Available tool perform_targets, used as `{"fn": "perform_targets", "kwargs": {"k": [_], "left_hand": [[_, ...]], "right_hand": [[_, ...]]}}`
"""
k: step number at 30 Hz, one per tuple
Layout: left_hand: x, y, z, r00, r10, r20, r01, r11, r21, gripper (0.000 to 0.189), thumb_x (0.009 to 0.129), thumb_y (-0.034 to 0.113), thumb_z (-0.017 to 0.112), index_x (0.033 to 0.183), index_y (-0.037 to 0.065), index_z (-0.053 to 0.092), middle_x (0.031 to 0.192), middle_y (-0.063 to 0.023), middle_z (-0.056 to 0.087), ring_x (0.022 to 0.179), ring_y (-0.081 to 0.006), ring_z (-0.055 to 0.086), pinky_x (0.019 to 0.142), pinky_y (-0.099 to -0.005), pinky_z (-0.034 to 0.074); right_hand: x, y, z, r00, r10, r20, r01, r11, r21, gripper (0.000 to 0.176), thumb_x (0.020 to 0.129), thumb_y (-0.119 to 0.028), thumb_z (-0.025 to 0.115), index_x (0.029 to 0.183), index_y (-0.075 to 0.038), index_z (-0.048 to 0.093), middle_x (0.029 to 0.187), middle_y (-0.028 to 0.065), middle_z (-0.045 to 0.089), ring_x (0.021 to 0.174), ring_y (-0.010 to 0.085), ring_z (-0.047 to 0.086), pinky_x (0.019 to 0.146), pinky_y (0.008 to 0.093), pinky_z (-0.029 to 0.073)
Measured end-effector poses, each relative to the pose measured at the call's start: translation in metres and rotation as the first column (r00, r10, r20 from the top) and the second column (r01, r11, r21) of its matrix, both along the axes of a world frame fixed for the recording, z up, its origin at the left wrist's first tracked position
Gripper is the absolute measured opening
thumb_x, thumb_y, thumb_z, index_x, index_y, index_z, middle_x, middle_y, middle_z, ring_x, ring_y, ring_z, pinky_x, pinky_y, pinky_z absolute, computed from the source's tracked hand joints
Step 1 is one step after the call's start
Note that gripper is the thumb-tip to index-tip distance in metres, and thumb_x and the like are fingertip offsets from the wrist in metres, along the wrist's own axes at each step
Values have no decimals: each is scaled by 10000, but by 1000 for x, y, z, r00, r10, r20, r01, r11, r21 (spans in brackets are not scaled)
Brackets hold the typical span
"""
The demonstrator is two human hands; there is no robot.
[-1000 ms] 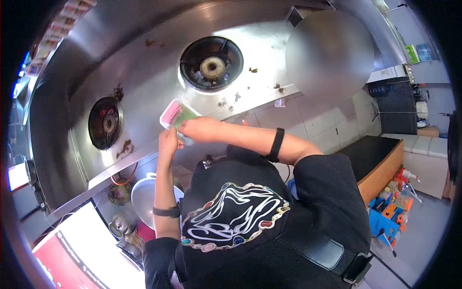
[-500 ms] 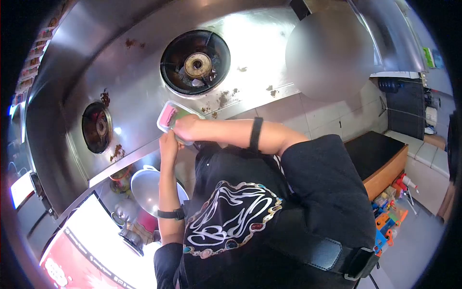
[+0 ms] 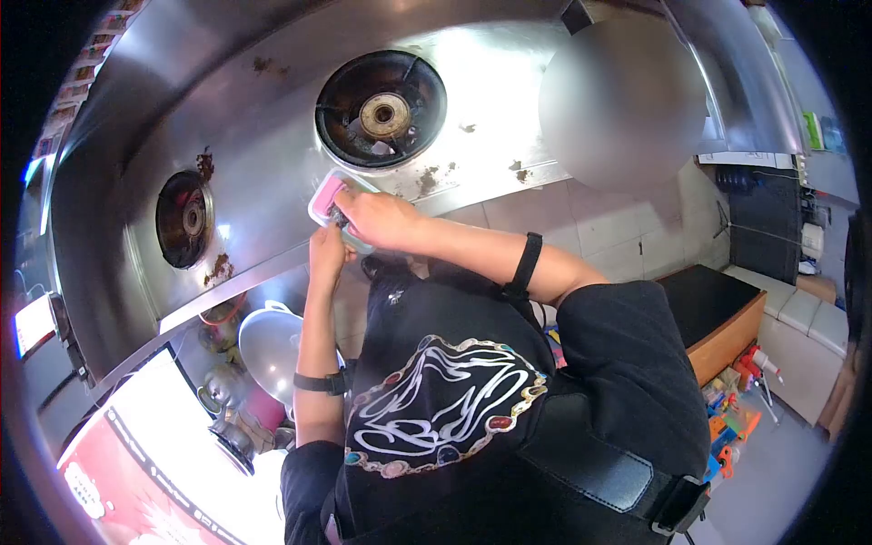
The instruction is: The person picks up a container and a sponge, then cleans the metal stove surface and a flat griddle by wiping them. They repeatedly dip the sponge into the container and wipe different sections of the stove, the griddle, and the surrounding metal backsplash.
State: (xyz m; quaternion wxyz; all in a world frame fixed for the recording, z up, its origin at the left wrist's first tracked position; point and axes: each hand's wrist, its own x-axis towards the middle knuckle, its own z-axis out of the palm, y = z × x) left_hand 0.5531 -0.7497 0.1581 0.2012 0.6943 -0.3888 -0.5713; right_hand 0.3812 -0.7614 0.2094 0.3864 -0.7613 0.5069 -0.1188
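A clear plastic container [image 3: 325, 184] is held over the front edge of the stove, close below the large burner. My left hand [image 3: 327, 251] is closed at its near rim. My right hand [image 3: 380, 218] reaches into the container from the right, its fingers bent against a pink sponge [image 3: 332, 193]. Between the two hands shows a small dark, shiny tangle like a steel wool scrubber [image 3: 339, 218]. My right hand covers much of the container's inside.
The steel stove top [image 3: 263, 163] bears a large burner [image 3: 384, 114] and a smaller burner [image 3: 189, 220], with brown grime patches around them. Below the edge stand a large pale pot [image 3: 271, 350] and other cookware. A black-topped wooden bench [image 3: 704, 313] is at right.
My right hand has shifted back and its fingers have come onto the pink sponge. The dark tangle now shows between my hands. The whole view has shifted slightly.
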Motion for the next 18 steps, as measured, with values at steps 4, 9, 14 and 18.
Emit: {"fn": "perform_targets", "kwargs": {"k": [4, 9, 14, 18], "left_hand": [[-3, -2, 3, 999, -34, -27, 34, 999, 3, 367, 947, 254, 408, 775, -27, 570, 574, -99, 572, 440, -150, 528, 436, -284, 444], [1, -1, -9, 1000, -30, -4, 30, 1000, -1, 379, 934, 256, 417, 747, -34, 575, 568, -108, 571, 439, -164, 524, 439, -298, 445], [21, 7, -29, 998, 59, 6, -59, 998, -19, 389, 930, 251, 418, 713, -35, 569, 548, -111, 561, 428, -169, 515, 432, -298, 438], [37, 17, -30, 990, 122, 73, -119, 992, -48, 390, 932, 248, 416, 708, -35, 564, 530, -104, 540, 422, -158, 499, 428, -299, 430]], "right_hand": [[1, 1, -23, 973, -159, 169, 204, 931, -304, 459, 821, -146, 605, 1243, -24, 470, 901, 225, 631, 799, 418, 638, 714, 450, 546], [-31, -15, -31, 870, -242, 430, 240, 969, 60, 358, 823, -85, 543, 1179, -87, 579, 914, 141, 648, 806, 274, 651, 692, 377, 545], [-96, -5, -69, 681, -591, 432, 592, 792, 151, 331, 814, -65, 531, 1131, -57, 628, 1016, 126, 671, 921, 251, 648, 825, 360, 514], [-94, 19, -108, 878, -466, 107, 477, 872, -113, 398, 803, -32, 534, 1194, -71, 601, 1199, 167, 597, 1019, 343, 623, 891, 412, 514]]}}
